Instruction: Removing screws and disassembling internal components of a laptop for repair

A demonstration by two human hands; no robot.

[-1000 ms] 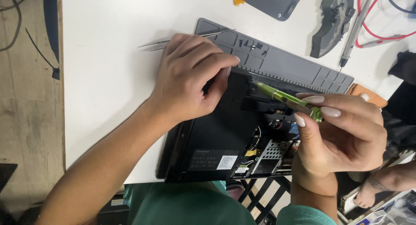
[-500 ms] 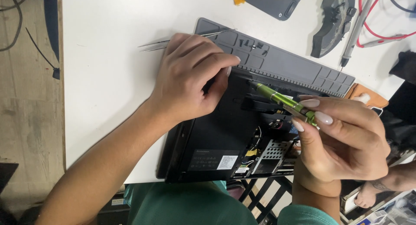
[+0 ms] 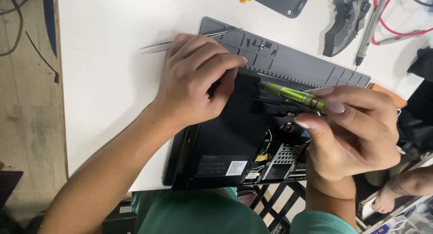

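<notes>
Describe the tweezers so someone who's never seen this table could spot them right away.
Start at the white table and find the grey mat behind the open black laptop. The tweezers lie at the mat's left end, partly hidden behind the left hand. They are thin, silver and pointed, unlike the green screwdriver in the right hand.

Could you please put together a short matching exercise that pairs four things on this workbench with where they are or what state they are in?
Things:
1. green screwdriver
2. tweezers
3. black laptop
4. grey mat

Places or states:
A. lying on the white table, partly hidden behind the left hand
B. held in the right hand, tip pointing at the laptop
C. lying under the laptop, with small compartments along its far edge
D. bottom up, part of its inside showing

Pairs: 1-B, 2-A, 3-D, 4-C
</notes>
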